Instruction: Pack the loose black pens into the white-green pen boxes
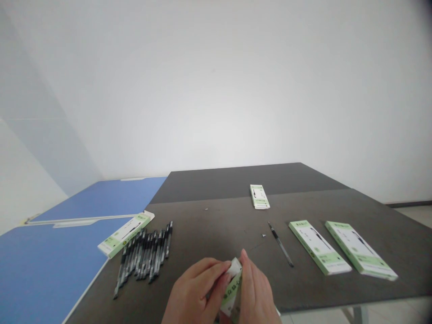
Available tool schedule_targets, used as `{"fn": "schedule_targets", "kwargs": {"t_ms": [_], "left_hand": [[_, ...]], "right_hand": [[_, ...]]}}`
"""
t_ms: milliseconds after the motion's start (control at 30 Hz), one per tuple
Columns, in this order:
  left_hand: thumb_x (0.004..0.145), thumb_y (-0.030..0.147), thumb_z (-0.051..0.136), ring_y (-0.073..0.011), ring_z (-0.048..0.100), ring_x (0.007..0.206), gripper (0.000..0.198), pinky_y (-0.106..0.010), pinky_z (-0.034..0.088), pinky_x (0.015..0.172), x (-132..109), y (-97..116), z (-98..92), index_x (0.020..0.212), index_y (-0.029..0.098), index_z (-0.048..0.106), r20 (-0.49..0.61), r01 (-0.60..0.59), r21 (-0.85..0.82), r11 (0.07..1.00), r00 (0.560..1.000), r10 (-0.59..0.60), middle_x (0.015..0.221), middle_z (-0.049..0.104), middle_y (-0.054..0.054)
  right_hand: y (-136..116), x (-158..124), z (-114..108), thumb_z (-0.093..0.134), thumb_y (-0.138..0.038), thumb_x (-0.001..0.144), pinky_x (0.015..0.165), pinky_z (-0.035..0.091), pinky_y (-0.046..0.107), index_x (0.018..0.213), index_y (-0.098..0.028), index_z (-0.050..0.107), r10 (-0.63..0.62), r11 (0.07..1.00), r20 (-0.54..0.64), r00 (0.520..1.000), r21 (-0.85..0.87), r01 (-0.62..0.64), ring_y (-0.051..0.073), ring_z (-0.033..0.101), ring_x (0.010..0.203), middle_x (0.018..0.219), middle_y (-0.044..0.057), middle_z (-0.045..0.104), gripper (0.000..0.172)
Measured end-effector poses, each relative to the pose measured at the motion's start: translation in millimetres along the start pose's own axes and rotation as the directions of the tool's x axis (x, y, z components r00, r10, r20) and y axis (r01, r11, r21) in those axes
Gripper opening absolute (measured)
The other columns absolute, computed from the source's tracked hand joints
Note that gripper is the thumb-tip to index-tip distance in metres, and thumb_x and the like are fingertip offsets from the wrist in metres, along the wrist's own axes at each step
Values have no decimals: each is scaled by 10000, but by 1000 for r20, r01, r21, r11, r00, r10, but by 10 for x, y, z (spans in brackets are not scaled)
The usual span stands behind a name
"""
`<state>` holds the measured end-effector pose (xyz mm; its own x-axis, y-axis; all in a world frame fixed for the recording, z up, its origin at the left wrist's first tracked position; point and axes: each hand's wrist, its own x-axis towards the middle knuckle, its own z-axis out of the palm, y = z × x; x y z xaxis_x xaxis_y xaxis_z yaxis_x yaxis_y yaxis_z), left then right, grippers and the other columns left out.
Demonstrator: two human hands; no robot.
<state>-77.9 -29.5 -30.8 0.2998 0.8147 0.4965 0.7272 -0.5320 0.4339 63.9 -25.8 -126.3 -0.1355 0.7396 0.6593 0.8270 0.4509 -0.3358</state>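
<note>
At the table's near edge, my left hand (pixel 199 290) and my right hand (pixel 254 288) are both closed around a green and white pen box (pixel 231 290). My left thumb and fingers pinch near the white flap at its top end, while my right fingers press along the other side. The lower part of the box is hidden by my hands. To the right of my hands lies a single gel pen (pixel 281 245) with a black grip. Several more gel pens (pixel 145 252) lie in a row on the left.
One pen box (pixel 126 234) rests partly over the row of pens. Two more boxes (pixel 320 247) (pixel 361 249) lie at the right, and a smaller-looking one (pixel 259 196) farther back. A white scrap (pixel 263 235) lies near the single pen. Blue tables (pixel 67 252) adjoin the dark table (pixel 216 234) on the left.
</note>
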Motion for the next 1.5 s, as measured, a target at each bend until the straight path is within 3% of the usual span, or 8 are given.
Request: {"fn": "schedule_targets", "kwargs": {"t_ms": [100,400,733,933,1133,1267,1367,1500], "left_hand": [[901,218,526,-132,700,795,196,-177,575,720,-27,-5,55,1006,236,690,-23,21,16,1000,1000,-20,888,729,-24],[828,179,589,-183,671,942,431,-256,569,850,-185,-107,328,1258,163,556,-87,-269,238,933,951,297,1050,701,-112],[827,134,579,-179,637,995,490,-264,564,847,-47,-114,198,1299,232,489,14,-277,8,961,961,277,1112,658,-90],[843,132,551,-192,630,1009,496,-307,549,880,6,-142,223,1323,235,477,105,-293,-2,956,951,292,1133,654,-96],[828,200,552,-186,670,955,556,-280,560,832,-80,-285,477,1366,262,427,96,112,-171,979,991,-97,1192,667,-65],[832,309,539,-196,683,858,408,-296,540,817,183,-472,634,1225,210,590,238,431,-359,828,900,-365,1036,731,-51],[838,367,507,-222,678,925,438,-291,535,780,526,-707,736,1209,154,604,289,528,-452,720,849,-441,1074,725,-68],[889,346,491,-229,687,865,374,-325,545,715,915,-1073,911,1158,119,618,309,558,-409,722,829,-466,974,730,-72]], "right_hand": [[7,-22,23,553,-211,730,774,571,552,1501,-54,-39,-29,999,-3,1000,-13,29,395,614,1029,1231,279,549,986],[-90,-59,105,340,-134,906,817,536,552,1516,-143,-10,145,989,-112,983,-25,-149,373,591,1072,1265,244,539,703],[137,-44,36,511,-231,824,738,607,487,1512,-98,-28,7,999,-49,999,-42,-9,354,654,1009,1234,253,585,884],[158,-47,51,529,-176,772,837,582,493,1503,-134,-17,120,990,64,991,62,-124,347,606,1124,1346,243,499,914],[254,136,-37,578,-134,665,979,491,475,1480,-102,-15,228,943,279,933,174,-283,325,509,1243,1399,224,440,1008],[301,357,-116,657,-216,682,1074,389,454,1465,-49,92,258,931,323,911,169,-324,319,370,1346,1466,229,343,980],[388,410,-137,679,-264,705,1105,339,459,1461,-64,137,279,944,316,907,80,-319,312,282,1391,1504,203,288,951],[678,416,-159,552,-321,850,1081,377,326,1427,-102,266,327,943,247,912,-150,-298,217,380,1344,1435,142,422,680]]}}
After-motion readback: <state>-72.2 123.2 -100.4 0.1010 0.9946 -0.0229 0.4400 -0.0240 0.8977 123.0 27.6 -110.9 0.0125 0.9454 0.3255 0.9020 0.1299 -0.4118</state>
